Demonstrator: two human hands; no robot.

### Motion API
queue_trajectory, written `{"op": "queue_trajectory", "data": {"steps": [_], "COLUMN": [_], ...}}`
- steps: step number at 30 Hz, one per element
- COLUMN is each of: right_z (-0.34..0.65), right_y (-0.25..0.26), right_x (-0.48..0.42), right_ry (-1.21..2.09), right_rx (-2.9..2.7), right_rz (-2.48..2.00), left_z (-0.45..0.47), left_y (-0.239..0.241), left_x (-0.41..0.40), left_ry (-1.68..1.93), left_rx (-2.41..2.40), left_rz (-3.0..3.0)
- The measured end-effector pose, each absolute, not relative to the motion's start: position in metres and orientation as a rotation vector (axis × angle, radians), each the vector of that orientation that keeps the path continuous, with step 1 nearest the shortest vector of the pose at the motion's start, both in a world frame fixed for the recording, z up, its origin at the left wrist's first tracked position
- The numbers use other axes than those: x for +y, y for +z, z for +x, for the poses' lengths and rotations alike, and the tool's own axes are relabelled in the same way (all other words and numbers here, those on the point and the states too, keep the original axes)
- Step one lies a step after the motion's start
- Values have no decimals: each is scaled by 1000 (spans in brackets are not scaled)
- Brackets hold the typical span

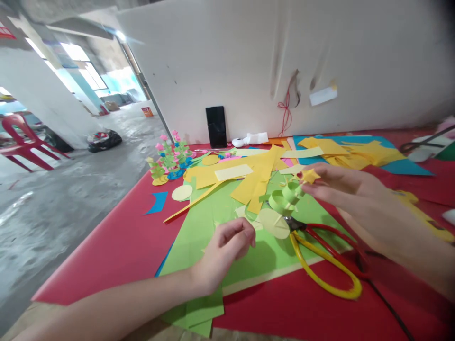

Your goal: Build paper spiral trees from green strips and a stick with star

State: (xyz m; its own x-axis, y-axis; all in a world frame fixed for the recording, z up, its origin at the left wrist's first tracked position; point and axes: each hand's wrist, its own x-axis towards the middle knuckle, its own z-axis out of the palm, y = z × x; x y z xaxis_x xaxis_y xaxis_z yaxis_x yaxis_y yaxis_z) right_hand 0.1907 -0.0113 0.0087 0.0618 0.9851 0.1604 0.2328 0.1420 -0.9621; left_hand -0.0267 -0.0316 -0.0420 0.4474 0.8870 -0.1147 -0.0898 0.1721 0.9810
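Observation:
My right hand [341, 194] pinches a small paper plant [286, 199] near its top, between thumb and fingers. A yellow paper star [310, 176] shows at my fingertips. Below it are light green paper curls and a pale yellow round base [274, 223], tilted toward me. My left hand [229, 244] hovers above the green paper sheet [259, 263] with its fingers curled in, and nothing shows in them. Between the hands and below the plant lie scissors [325, 255] with one red and one yellow handle.
Yellow paper pieces [261, 184] and cut strips cover the sheet's far part. Finished-looking paper plants [174, 158] stand at the left edge of the red tabletop [106, 246]. A black phone [216, 127] leans on the white board behind. Blue paper [408, 161] lies far right.

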Motion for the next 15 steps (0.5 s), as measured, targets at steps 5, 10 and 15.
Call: {"op": "queue_trajectory", "data": {"steps": [5, 10, 15], "right_z": [189, 184, 179], "right_y": [7, 6, 14], "right_x": [-12, -13, -15], "right_ry": [866, 939, 960], "right_rx": [-1454, -1480, -1488], "right_rz": [-1305, -1237, -1232], "left_z": [-26, -27, -34], "left_y": [-30, -21, -14], "left_x": [-26, -19, -15], "left_ry": [951, 1014, 1072], "left_rx": [1039, 1117, 1107], "left_rz": [1525, 1774, 1745]}}
